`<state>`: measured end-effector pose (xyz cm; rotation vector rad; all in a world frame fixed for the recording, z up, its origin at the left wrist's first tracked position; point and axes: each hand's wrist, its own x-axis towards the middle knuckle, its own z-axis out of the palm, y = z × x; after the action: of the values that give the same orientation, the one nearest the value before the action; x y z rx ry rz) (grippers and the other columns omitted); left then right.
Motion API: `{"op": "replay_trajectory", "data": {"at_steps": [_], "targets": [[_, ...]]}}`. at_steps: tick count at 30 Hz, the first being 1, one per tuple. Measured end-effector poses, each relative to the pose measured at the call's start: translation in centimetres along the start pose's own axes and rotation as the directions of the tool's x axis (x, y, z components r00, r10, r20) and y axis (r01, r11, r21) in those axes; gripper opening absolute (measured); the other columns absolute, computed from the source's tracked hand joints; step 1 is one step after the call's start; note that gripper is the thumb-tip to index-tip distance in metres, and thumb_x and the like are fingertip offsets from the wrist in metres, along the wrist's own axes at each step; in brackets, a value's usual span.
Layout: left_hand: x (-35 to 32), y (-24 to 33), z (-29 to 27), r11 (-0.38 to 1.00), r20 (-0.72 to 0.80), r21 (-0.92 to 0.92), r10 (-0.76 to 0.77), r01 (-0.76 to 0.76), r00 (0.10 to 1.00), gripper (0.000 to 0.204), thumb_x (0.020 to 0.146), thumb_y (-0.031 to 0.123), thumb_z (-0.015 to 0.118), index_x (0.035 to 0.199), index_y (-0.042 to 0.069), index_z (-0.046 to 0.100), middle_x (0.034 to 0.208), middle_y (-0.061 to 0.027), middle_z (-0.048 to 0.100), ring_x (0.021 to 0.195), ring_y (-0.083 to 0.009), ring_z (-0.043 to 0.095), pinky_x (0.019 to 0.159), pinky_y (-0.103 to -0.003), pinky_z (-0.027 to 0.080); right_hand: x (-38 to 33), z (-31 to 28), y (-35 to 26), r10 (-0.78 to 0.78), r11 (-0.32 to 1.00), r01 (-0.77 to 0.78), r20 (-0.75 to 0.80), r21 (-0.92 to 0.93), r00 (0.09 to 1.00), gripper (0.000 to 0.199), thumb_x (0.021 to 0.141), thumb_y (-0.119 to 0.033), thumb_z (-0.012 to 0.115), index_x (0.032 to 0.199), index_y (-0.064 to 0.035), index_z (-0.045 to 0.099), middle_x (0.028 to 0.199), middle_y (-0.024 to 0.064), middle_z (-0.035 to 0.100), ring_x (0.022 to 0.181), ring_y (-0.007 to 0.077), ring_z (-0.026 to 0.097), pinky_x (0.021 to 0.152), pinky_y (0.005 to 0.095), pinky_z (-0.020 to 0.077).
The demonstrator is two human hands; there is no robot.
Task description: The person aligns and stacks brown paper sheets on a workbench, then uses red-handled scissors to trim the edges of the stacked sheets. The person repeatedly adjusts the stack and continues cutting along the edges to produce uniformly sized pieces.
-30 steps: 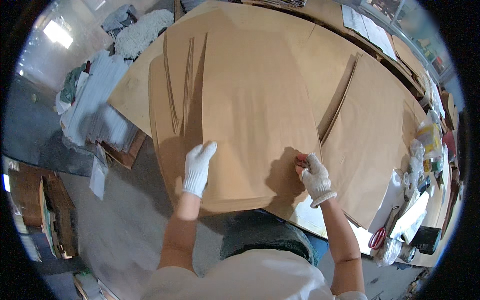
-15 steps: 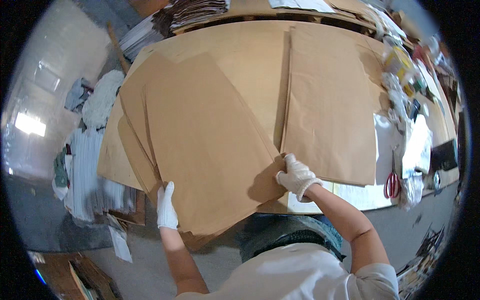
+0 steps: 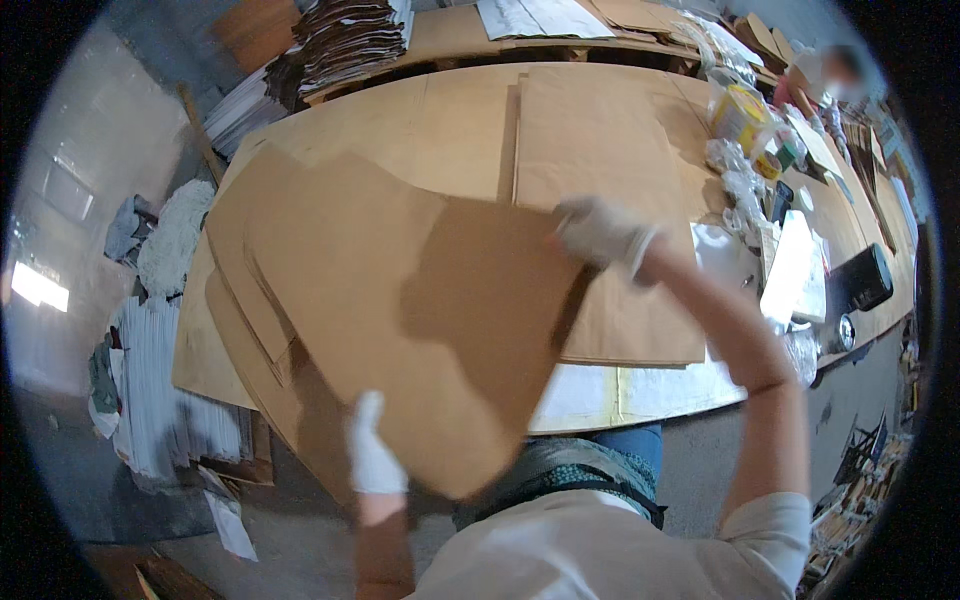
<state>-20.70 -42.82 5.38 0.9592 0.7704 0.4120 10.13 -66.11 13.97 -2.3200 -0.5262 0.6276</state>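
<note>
A person in white gloves held a large sheet of brown cardboard (image 3: 400, 320) above a long worktable (image 3: 440, 110), tilted so that it hid much of the tabletop beneath it. The left hand (image 3: 372, 455) gripped the sheet's lower edge close to the body, fingers closed around the rim. The right hand (image 3: 600, 232), blurred, was clamped on the sheet's far right corner, arm stretched out; how tightly the fingers closed there could not be made out.

Directly beneath the right hand lay a second, smaller cardboard panel (image 3: 610, 140), flat on the table and partly covered by the lifted sheet. More brown sheets (image 3: 230, 310) lay stacked under the held one, out beyond the left hand. A pale sheet of paper (image 3: 640, 392) showed at the table's near edge, below the right forearm.

Past the right hand, the table's far end was crowded: a yellow box (image 3: 738, 112), crumpled clear plastic wrap (image 3: 738, 185), white flat packages (image 3: 790, 270) and a black cylinder (image 3: 858, 280). Ahead of both hands, a dark pile of stacked sheets (image 3: 345, 40) sat on a shelf. To the outside of the left hand, white bundles (image 3: 150, 390) lay on the floor.
</note>
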Motion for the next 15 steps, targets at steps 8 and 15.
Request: {"op": "replay_trajectory", "data": {"at_steps": [8,15], "targets": [[-4.3,-3.4,13.6,0.845,0.861,0.508,-0.501,-0.169,0.085,0.037,0.094,0.014,0.069,0.128,0.001,0.061,0.125,-0.0124,0.067,0.117,-0.02,0.061,0.105,-0.036,0.045,10.2,-20.6,-6.2,-0.263,0.352,-0.05,-0.15,-0.935,0.953,0.033,0.082,-0.031,0.071,0.111,-0.0149,0.071,0.099,0.0096,0.074,0.086,0.0297,0.072,0.077,0.0425,0.0578],[16.9,-1.4,14.1,-0.3,0.775,0.622,0.37,-0.723,0.513,0.07,0.08,0.03,0.081,0.136,-0.001,0.051,0.135,-0.024,0.056,0.125,-0.0402,0.053,0.106,-0.048,0.043,16.6,-14.8,-2.8,-0.68,0.555,-0.014,-0.463,-0.832,0.568,0.04,0.087,-0.032,0.07,0.122,-0.0134,0.065,0.107,0.0139,0.073,0.096,0.0311,0.07,0.086,0.0433,0.0559]]}}
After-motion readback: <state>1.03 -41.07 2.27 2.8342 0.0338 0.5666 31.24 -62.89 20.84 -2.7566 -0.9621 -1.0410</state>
